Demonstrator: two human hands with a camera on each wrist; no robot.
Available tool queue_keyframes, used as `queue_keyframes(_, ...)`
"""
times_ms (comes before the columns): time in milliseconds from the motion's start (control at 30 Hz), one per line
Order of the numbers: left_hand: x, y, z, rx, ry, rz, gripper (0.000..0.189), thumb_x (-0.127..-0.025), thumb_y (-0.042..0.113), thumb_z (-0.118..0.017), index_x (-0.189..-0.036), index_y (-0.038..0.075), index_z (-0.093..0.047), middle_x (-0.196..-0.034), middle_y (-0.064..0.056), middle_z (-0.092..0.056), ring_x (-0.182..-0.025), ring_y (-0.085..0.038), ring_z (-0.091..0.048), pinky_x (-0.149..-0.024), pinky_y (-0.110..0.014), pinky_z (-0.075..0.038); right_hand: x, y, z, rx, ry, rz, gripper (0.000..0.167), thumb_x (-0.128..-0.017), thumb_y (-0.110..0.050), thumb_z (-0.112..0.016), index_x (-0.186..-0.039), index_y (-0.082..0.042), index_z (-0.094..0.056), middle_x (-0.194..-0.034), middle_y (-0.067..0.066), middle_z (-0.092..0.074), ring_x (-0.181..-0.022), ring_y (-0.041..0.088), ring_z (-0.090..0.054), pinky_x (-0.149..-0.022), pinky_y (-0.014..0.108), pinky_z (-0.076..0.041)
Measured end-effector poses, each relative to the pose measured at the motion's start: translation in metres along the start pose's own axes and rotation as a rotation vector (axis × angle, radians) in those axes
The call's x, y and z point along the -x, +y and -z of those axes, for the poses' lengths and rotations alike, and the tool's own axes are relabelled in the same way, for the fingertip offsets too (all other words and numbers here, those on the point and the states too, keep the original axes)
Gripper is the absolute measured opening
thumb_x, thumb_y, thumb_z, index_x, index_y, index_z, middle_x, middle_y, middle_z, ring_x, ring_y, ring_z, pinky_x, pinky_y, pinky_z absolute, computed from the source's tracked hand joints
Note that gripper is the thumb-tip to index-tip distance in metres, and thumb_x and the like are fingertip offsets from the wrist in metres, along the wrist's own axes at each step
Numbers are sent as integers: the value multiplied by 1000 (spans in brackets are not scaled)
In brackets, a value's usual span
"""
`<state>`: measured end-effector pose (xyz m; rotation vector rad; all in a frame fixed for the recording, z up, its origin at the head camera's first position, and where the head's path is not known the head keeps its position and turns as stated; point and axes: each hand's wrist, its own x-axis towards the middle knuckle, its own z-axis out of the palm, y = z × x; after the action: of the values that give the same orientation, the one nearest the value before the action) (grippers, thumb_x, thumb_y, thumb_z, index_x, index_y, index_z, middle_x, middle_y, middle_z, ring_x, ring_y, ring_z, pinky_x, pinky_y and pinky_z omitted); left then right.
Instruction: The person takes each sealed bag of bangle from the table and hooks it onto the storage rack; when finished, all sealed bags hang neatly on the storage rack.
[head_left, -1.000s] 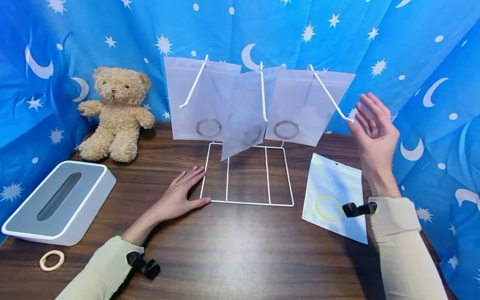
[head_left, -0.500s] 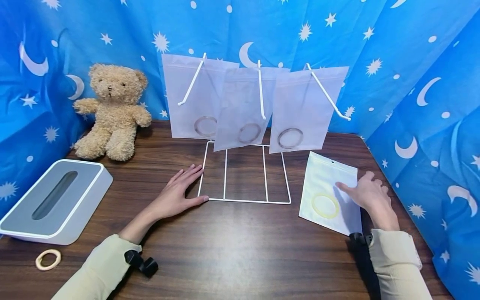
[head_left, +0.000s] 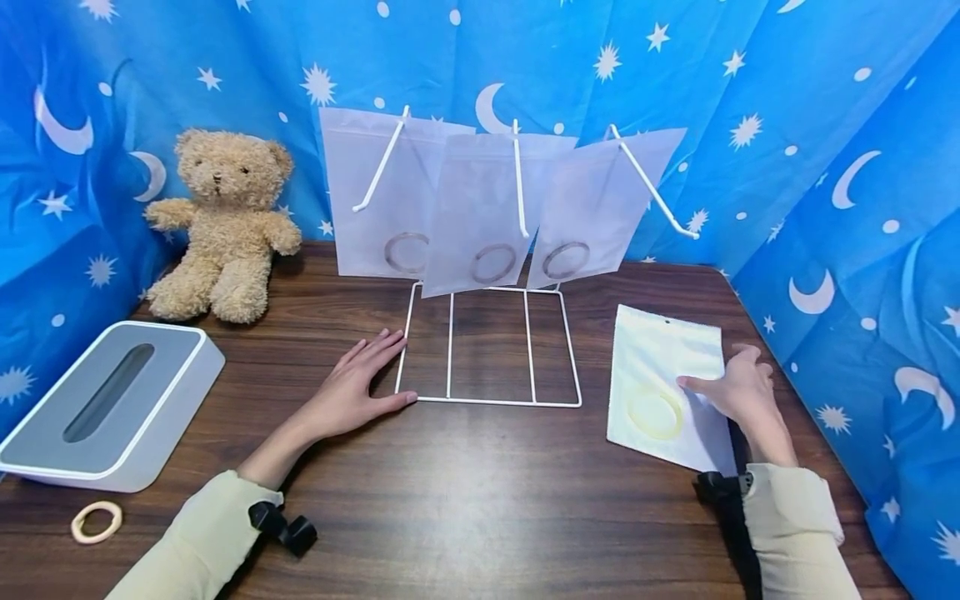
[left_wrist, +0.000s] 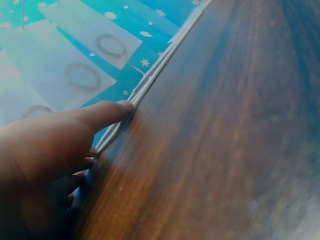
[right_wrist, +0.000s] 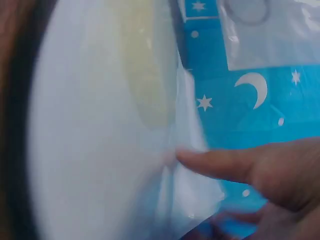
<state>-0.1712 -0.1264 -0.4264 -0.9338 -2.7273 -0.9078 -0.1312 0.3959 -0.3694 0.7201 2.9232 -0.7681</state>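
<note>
A white zip bag (head_left: 660,358) with a yellow ring (head_left: 656,415) showing through it is on the table at right. My right hand (head_left: 748,392) pinches the bag's right edge, thumb on top, the other fingers partly hidden beyond the edge; the thumb (right_wrist: 215,164) lies against the bag in the right wrist view. My left hand (head_left: 356,387) rests with spread fingers at the left side of a white wire rack (head_left: 495,402), its thumb on the front corner. Three translucent bags hang from the rack's hooks: left (head_left: 360,192), middle (head_left: 480,200) and right (head_left: 581,200), each with a darker ring inside.
A teddy bear (head_left: 228,225) sits at the back left. A tissue box (head_left: 112,408) with a grey top stands at left, and a pale wooden ring (head_left: 96,522) lies in front of it. A blue star-and-moon curtain (head_left: 675,67) hangs behind the dark wood table (head_left: 465,500).
My right hand has come down from the right hook to the zip bag on the table, which has shifted slightly right. The hanging bags have swung. My left hand stays at the rack.
</note>
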Motion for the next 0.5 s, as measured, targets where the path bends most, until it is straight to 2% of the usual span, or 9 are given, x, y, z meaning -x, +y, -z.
queue_keyframes(100,-1,0,0,0,-8,-1,82,-87,46,-72,-148,1,-41,-154,-15,-35,-144,-33,-25,-116,-50,-15,-1,11,-3,-189,35,54,78,-88,-14,-73,-146,5,-24,-134,39,-33,-116,52,-38,-90,64,-43)
queue_keyframes(233,-1,0,0,-3,-16,10,83,-87,48,-71,-149,3,-40,-155,-14,-34,-144,-32,-24,-116,-50,-15,-4,22,-5,-336,53,110,76,-87,-12,-75,-148,-4,-29,-145,30,-33,-126,50,-39,-96,66,-40)
queue_keyframes(300,0,0,1,-2,-21,17,83,-87,49,-70,-149,4,-39,-155,-13,-34,-145,-31,-24,-116,-49,-14,-4,25,-5,-356,52,157,72,-88,-13,-74,-146,-4,-32,-146,30,-34,-126,50,-40,-96,67,-39)
queue_keyframes(367,0,-1,0,-3,-25,22,84,-87,51,-70,-150,4,-39,-155,-12,-33,-145,-31,-23,-116,-49,-14,-4,27,-3,-349,26,219,59,-91,-13,-70,-141,-2,-40,-144,30,-38,-125,51,-41,-97,67,-39)
queue_keyframes(500,0,-2,0,-1,-29,25,84,-88,51,-69,-150,5,-38,-156,-12,-33,-145,-30,-22,-116,-48,-14,-2,31,3,-341,-105,286,44,-98,-25,-62,-139,-9,-54,-144,25,-43,-130,49,-36,-100,72,-28)
